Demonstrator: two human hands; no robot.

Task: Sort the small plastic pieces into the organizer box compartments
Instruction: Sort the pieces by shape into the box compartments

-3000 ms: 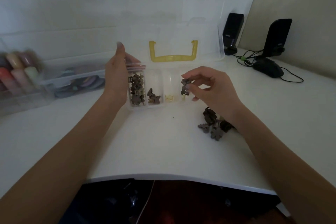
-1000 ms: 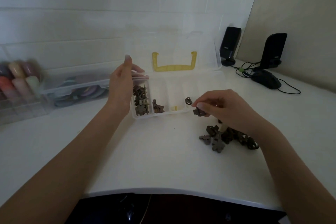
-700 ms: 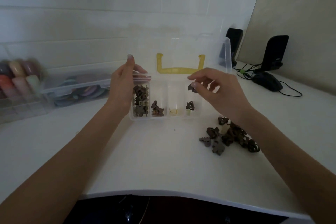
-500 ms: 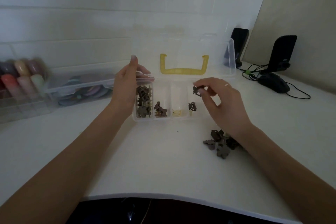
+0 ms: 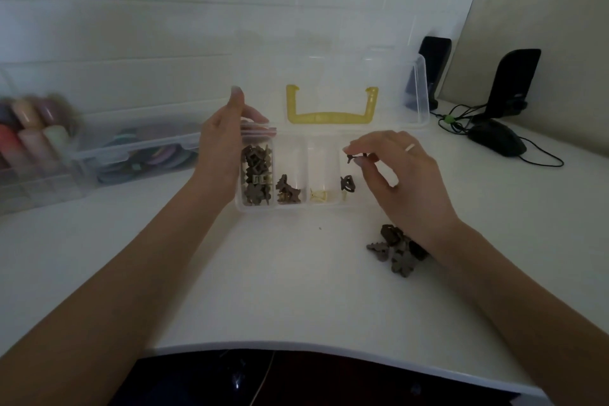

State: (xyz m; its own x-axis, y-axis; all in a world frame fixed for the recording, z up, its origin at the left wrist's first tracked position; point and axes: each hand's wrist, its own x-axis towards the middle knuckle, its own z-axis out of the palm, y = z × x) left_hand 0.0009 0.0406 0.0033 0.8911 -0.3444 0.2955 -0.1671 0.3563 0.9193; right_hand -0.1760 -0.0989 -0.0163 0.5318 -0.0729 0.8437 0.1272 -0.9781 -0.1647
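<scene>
Right hand (image 5: 403, 175) pinching one dark piece (image 5: 354, 157), left hand (image 5: 222, 148) gripping four-compartment organizer box (image 5: 290, 206)

Both forearms are bare, with no sleeves in view. The right hand (image 5: 400, 175) wears a thin pale ring on one finger (which finger is unclear). The left hand (image 5: 220, 145) has longish pale nails.
</scene>
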